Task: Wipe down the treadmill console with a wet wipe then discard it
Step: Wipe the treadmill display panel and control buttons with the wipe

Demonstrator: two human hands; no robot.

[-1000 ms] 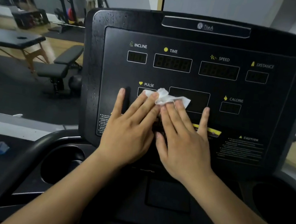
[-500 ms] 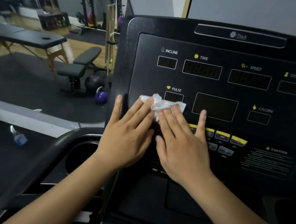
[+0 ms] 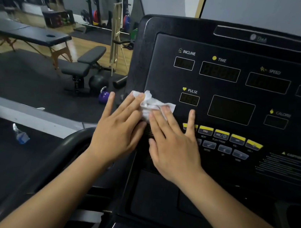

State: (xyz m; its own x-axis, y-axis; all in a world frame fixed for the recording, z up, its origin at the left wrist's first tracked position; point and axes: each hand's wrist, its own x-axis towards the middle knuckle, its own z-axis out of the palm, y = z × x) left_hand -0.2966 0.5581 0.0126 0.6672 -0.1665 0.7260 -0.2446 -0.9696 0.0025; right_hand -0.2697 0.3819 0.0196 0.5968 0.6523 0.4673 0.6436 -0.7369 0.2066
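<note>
Left hand (image 3: pixel 120 129): was bare, no glove, ring or watch.
Right hand (image 3: pixel 174 144): was bare, nails short.
Forearms: were uncovered; no sleeve showed.

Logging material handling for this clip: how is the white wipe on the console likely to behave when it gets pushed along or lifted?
The wipe looks limp: it is crumpled into folds under the fingertips of both the left hand and the right hand. It probably bunches when pushed, and likely droops if lifted. It seems light.
</note>
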